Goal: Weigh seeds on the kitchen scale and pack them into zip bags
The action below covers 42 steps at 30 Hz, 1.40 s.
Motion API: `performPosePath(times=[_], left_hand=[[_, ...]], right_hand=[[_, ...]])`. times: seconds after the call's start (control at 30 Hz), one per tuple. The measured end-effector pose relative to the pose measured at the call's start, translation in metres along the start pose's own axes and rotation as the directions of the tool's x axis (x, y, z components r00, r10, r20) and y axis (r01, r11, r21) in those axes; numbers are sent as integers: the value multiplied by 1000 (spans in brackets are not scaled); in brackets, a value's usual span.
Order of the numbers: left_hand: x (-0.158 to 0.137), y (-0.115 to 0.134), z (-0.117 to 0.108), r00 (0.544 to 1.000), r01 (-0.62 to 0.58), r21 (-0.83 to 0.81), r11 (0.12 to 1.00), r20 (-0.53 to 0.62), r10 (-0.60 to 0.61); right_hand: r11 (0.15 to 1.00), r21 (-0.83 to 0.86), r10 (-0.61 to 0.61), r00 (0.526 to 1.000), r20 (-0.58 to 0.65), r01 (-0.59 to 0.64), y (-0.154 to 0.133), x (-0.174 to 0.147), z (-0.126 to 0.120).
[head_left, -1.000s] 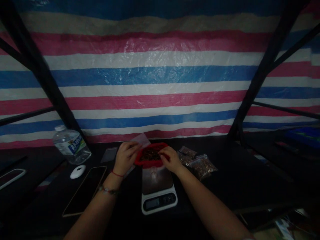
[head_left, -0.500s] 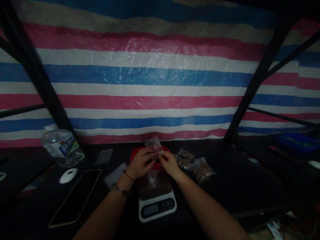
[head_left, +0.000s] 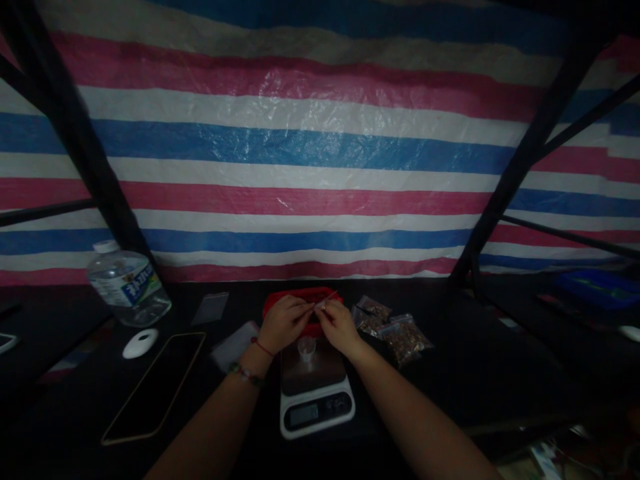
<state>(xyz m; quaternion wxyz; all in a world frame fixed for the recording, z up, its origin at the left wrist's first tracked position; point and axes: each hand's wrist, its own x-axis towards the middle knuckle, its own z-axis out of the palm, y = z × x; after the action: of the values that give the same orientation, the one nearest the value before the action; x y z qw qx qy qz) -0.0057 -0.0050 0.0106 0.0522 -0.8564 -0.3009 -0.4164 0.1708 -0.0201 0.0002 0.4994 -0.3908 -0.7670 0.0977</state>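
Observation:
My left hand [head_left: 286, 323] and my right hand [head_left: 339, 325] meet above the near side of a red tray [head_left: 300, 293]. Their fingers pinch a small clear plastic zip bag [head_left: 327, 298], mostly hidden behind them. Just below the hands, a small clear cup [head_left: 307, 348] stands on the metal plate of a white kitchen scale [head_left: 320, 427]. To the right of my right hand lie several zip bags of small brown pieces [head_left: 404, 339]. Flat clear bags [head_left: 235, 345] lie by my left wrist, which wears a red string and a beaded bracelet.
At left are a large water bottle [head_left: 131, 287], a white computer mouse [head_left: 141, 343], a phone [head_left: 155, 390] and a single clear bag [head_left: 211, 308]. A striped plastic sheet [head_left: 310, 200] hangs behind the black table between dark metal posts. A blue container [head_left: 595, 289] sits far right.
The plastic bag, which stood up above my fingers, is now tilted down and lies low between them. Both hands stay close together over the tray. The view has shifted slightly.

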Motion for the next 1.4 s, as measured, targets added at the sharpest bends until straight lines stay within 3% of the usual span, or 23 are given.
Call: performPosePath(times=[0.1, 0.33, 0.47, 0.67, 0.8, 0.93, 1.2, 1.4], left_hand=[[0, 2, 0, 1000, 21, 9, 1000, 21, -21], [1, 10, 2, 987, 150, -32, 988, 60, -148], [0, 11, 5, 979, 202, -65, 977, 29, -200], [0, 6, -1, 946, 300, -65, 952, -108, -305], [3, 11, -2, 955, 270, -20, 963, -118, -271], [5, 18, 0, 963, 237, -6, 971, -130, -236], [4, 20, 1, 982, 142, -19, 990, -127, -143], [3, 19, 2, 986, 38, -23, 999, -163, -41]], right_hand=[[992, -111, -62, 997, 44, 67, 0, 0, -2], [957, -280, -53, 993, 102, 79, -1, 3, 1], [944, -325, -24, 996, 91, 53, -3, 5, 5], [923, -386, 23, 999, 35, -8, -2, 5, 5], [944, -326, 28, 995, -93, -57, -6, 5, 2], [983, -182, -13, 984, -176, -20, -11, 5, 3], [989, -100, -123, 983, -135, 110, -4, 2, 9], [998, -27, -59, 992, -116, 56, 2, 3, 6]])
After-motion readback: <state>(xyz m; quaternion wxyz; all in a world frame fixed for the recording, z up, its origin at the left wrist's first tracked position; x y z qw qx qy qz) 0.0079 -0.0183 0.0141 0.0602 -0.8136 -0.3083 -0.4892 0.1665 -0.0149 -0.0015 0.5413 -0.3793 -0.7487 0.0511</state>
